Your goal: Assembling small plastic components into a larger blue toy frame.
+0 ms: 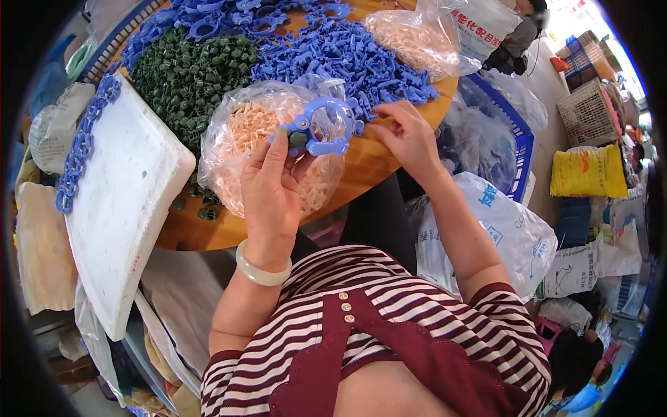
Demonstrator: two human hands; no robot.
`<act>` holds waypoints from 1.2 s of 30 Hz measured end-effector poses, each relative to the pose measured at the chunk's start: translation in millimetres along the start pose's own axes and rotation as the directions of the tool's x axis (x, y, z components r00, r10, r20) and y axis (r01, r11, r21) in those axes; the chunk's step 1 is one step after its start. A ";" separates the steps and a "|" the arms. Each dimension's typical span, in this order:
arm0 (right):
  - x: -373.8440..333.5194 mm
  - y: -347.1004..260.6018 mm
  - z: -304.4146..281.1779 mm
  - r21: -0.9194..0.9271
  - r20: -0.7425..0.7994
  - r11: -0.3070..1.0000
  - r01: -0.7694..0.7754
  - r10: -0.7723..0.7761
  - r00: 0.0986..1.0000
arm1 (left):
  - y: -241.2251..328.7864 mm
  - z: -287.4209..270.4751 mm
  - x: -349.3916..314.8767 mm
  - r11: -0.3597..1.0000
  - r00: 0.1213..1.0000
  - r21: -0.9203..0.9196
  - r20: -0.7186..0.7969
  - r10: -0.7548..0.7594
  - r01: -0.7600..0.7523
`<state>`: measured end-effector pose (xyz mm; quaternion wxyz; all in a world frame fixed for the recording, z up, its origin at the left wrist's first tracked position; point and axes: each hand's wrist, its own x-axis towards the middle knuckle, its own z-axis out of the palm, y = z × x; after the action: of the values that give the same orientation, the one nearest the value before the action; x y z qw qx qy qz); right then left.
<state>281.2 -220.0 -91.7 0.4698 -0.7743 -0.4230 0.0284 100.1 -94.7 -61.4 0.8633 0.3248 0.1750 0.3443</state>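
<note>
My left hand [272, 177] grips a blue plastic ring-shaped part [325, 125], holding it up over a clear bag of small peach-coloured plastic pieces [257, 125]. A dark green piece [297, 139] sits on the ring part, beside my fingertips. At the right edge of the pile of small blue plastic pieces [347, 59], my right hand [406, 139] has its fingers curled and drawn together low over the wooden table [445, 97]. Whatever lies between those fingertips, if anything, is too small to make out. A heap of dark green pieces [187, 76] lies beyond my left hand.
A white foam board [125, 187] leans at the table's left, with linked blue parts [76, 153] along its edge. More blue ring parts [205, 26] lie at the back. Another peach-piece bag [410, 38] stands back right. A blue basket [517, 135] sits right of the table.
</note>
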 end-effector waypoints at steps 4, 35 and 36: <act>15.0 17.2 12.0 -0.215 -0.016 0.967 0.138 -0.145 0.989 | -1.2 -0.3 -2.2 1.000 1.000 -0.003 0.008 -0.022 0.022; -4.4 -52.9 -26.4 0.793 0.111 0.600 -0.107 0.030 0.993 | -10.5 4.7 -9.4 0.996 0.996 0.034 0.033 -0.082 0.081; -5.9 -59.6 -23.8 0.794 0.113 0.599 -0.108 0.029 0.993 | -10.6 6.1 -10.6 0.996 0.996 0.035 0.030 -0.081 0.080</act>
<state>250.4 -228.8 -35.7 0.7453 -0.4968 -0.3560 0.2663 100.9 -110.7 -63.4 0.8735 0.3373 0.1800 0.3012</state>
